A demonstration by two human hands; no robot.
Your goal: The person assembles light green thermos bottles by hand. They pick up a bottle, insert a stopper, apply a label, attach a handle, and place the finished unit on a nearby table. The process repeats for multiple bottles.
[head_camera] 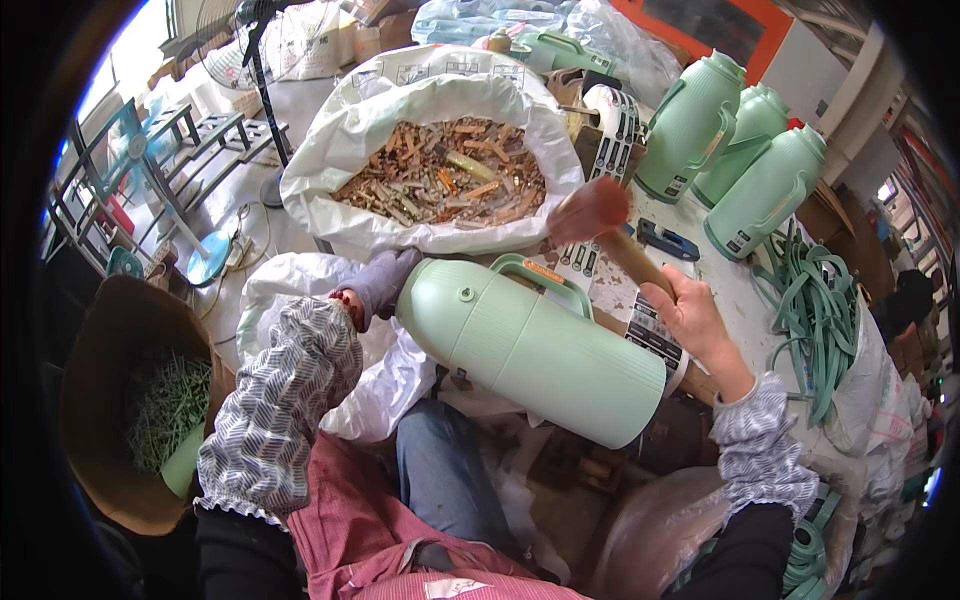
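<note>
A pale green vacuum flask body (525,341) lies tilted on its side across the table's near edge, its rounded end to the left and its flat end towards the lower right. My left hand (381,286), in a grey-purple glove, grips the rounded end; part of its fingers is hidden. The flask's side handle (547,279), with an orange label, faces away from me. My right hand (694,315), bare, is closed round the wooden handle of a mallet (634,259). The mallet's reddish head (589,211) is raised above the table beyond the flask, slightly blurred.
Behind the flask sits a white woven sack (315,176) full of small scraps. Three upright green flasks (686,127), a label roll (613,124) and a blue-black cutter (667,238) stand or lie at right, near green plastic strips (814,315). A cardboard box (97,360) is at lower left.
</note>
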